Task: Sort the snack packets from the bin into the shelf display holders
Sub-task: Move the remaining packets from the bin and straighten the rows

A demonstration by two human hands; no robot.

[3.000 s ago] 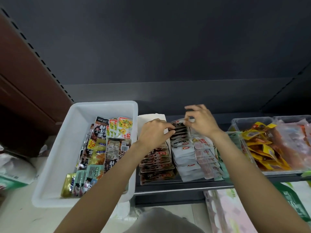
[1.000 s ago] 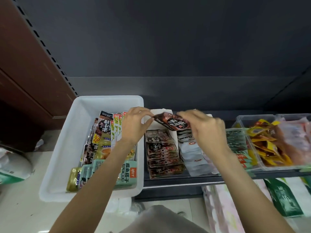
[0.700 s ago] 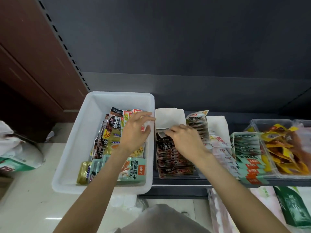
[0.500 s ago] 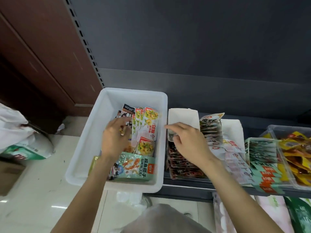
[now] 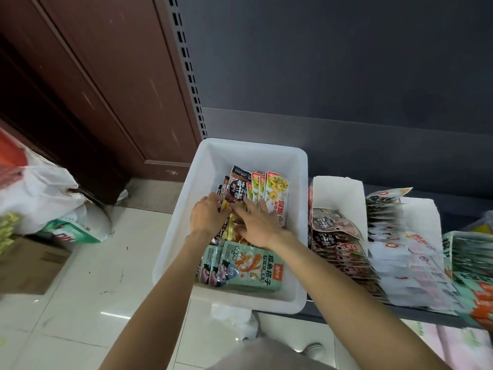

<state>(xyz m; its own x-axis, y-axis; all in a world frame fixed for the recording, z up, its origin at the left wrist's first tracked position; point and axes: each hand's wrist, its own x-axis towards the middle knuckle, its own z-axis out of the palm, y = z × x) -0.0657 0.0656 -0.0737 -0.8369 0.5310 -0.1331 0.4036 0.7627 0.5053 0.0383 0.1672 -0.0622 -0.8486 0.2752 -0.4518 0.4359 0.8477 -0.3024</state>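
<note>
A white bin (image 5: pixel 174 237) stands left of the shelf and holds dark snack packets (image 5: pixel 238 186), white-and-yellow packets (image 5: pixel 276 192) and teal packets (image 5: pixel 248 265). Both my hands are inside it. My left hand (image 5: pixel 206 218) curls its fingers on the edge of the dark packets. My right hand (image 5: pixel 257 224) lies beside it with straight, spread fingers pressing on the orange and yellow packets in the middle. On the shelf, a white card holder (image 5: pixel 337 189) carries a row of dark packets (image 5: pixel 333 228), and a second holder (image 5: pixel 420 212) carries white packets.
Green packets (image 5: pixel 469 259) fill a holder at the far right. A white plastic bag (image 5: pixel 40 193) and a cardboard box (image 5: pixel 26 265) sit on the tiled floor at left, under a brown door (image 5: pixel 93 89). A slotted shelf upright (image 5: pixel 186 62) rises behind the bin.
My right hand left the dark-packet holder, where it laid a dark packet, and moved left into the bin beside my left hand. The view swung left.
</note>
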